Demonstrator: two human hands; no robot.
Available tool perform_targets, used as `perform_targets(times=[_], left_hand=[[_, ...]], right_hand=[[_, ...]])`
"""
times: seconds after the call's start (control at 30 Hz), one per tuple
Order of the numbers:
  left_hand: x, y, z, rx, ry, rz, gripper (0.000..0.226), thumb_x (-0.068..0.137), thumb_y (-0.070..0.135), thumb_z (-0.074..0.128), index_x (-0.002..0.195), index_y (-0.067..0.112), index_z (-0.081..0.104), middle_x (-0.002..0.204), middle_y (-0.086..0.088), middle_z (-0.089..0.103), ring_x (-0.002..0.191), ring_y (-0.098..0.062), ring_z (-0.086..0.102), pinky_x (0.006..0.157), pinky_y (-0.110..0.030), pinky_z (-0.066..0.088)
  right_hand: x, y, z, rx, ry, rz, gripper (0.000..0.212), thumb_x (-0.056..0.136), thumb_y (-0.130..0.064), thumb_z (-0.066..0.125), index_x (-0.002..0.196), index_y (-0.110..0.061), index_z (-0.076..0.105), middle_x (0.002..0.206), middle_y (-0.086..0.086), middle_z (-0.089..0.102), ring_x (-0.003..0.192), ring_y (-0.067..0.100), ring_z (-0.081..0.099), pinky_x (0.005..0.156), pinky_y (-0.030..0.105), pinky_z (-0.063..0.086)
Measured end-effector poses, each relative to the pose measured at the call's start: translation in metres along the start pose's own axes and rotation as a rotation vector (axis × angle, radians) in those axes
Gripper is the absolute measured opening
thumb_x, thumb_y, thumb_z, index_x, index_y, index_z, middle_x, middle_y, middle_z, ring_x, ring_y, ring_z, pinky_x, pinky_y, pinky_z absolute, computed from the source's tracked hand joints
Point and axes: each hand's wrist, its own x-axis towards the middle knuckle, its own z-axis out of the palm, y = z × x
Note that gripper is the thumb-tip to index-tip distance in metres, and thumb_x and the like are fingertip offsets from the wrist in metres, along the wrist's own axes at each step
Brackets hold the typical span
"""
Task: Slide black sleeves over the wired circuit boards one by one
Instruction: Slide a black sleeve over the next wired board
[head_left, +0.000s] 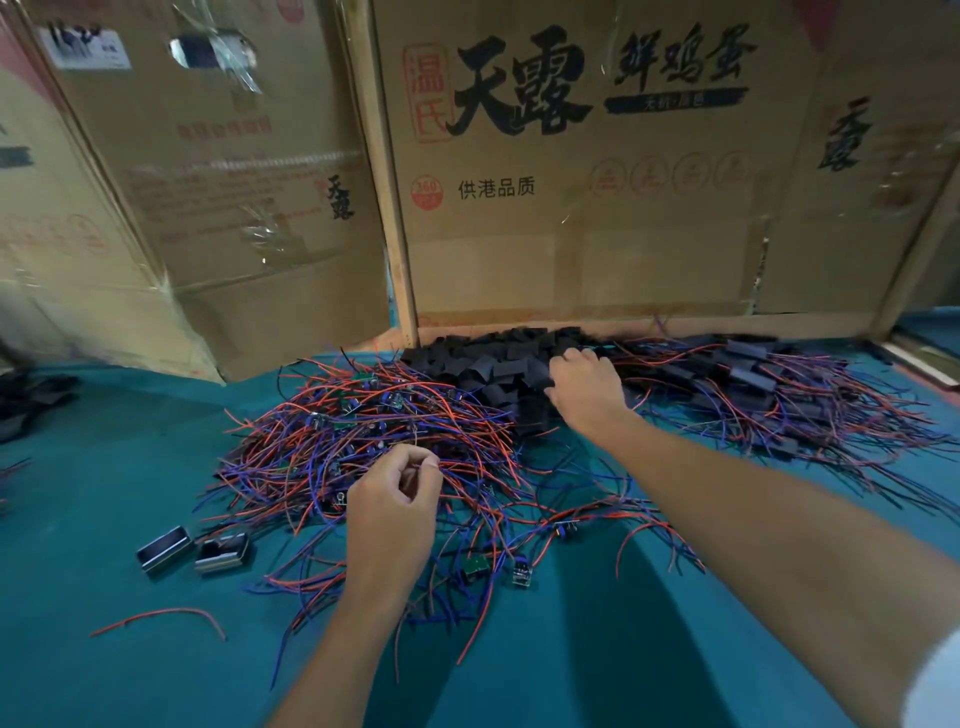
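A tangled heap of small green circuit boards with red, blue and black wires (374, 441) lies on the teal table. Behind it a pile of flat black sleeves (493, 364) sits against the cardboard wall. My left hand (395, 504) is over the near side of the wire heap, thumb and forefinger pinching wires. My right hand (587, 384) reaches into the right edge of the sleeve pile, fingers curled down among the sleeves; what they hold is hidden. To the right lies a heap of boards wearing sleeves (769, 395).
Tall cardboard boxes (571, 208) wall off the back of the teal table (130, 675). Two small metal-edged black cases (195, 551) lie at the left. A loose red wire (161, 618) rests near the front left. Dark scraps (26, 400) sit at the far left edge.
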Motion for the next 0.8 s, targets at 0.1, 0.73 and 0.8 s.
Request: perform_targets(times=[0.1, 0.73, 0.8], left_hand=[[0.001, 0.002, 0.000, 0.019, -0.071, 0.016, 0.018, 0.096, 0.025, 0.059, 0.080, 0.032, 0.059, 0.063, -0.002, 0.048, 0.051, -0.008, 0.039, 0.050, -0.021, 0.032], [-0.038, 0.048, 0.028, 0.020, -0.467, 0.276, 0.051, 0.078, 0.043, 0.074, 0.124, 0.032, 0.055, 0.092, 0.012, 0.059, 0.083, -0.005, 0.053, 0.081, -0.034, 0.049], [-0.040, 0.049, 0.026, 0.011, -0.498, 0.289, 0.058, 0.077, 0.049, 0.076, 0.129, 0.034, 0.053, 0.104, 0.018, 0.061, 0.092, 0.001, 0.055, 0.087, -0.027, 0.048]], right_hand=[[-0.019, -0.001, -0.021, 0.209, 0.051, 0.054, 0.026, 0.095, -0.039, 0.057, 0.100, -0.013, 0.054, 0.097, 0.007, 0.061, 0.092, 0.030, 0.062, 0.068, 0.034, 0.044], [-0.180, -0.015, -0.068, 1.928, -0.713, 0.255, 0.055, 0.091, -0.035, 0.057, 0.114, 0.015, 0.049, 0.099, 0.024, 0.049, 0.063, 0.021, 0.048, 0.062, 0.030, 0.048], [-0.181, -0.012, -0.065, 1.985, -0.745, 0.232, 0.057, 0.089, -0.034, 0.058, 0.117, 0.015, 0.048, 0.102, 0.024, 0.054, 0.074, 0.025, 0.050, 0.069, 0.033, 0.046]])
